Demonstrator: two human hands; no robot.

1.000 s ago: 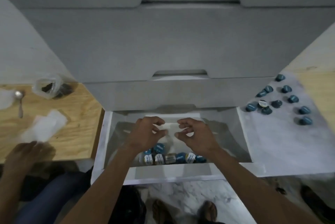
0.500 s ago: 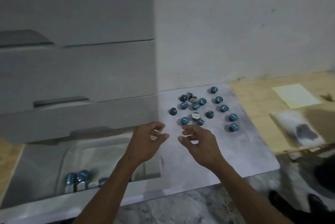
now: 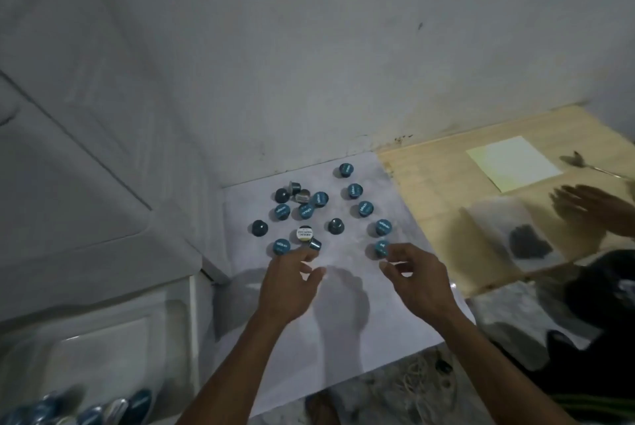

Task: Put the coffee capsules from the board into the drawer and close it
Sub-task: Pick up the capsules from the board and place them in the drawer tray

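The coffee capsules (image 3: pixel 311 211) lie scattered on the pale marbled board (image 3: pixel 347 314), small round pods with teal foil tops, a few tipped on their sides and showing dark tapered bodies; one black-and-white capsule (image 3: pixel 304 233) sits near the front of the cluster. My left hand (image 3: pixel 287 282) hangs just short of the nearest pods with fingers loosely spread and holding nothing, its fingertips close to a tipped capsule (image 3: pixel 315 245). My right hand (image 3: pixel 417 278) is likewise loose and empty, its fingertips just beside the teal capsule (image 3: pixel 381 247) at the right front of the group. Half a second ago both hands hung further back, over the board's near edge by the drawer; they have now come forward to the pods. The open drawer (image 3: pixel 103 349), smooth white plastic with a clear inner tray, has slid to the lower left corner, with stored capsules (image 3: pixel 113 409) at its front. The near half of the board is bare. To the right a light wooden panel (image 3: pixel 433 191) carries a yellow note (image 3: pixel 512 163) and a clear bag (image 3: pixel 515 239) with dark contents, where another person's hand (image 3: pixel 591 208) rests.
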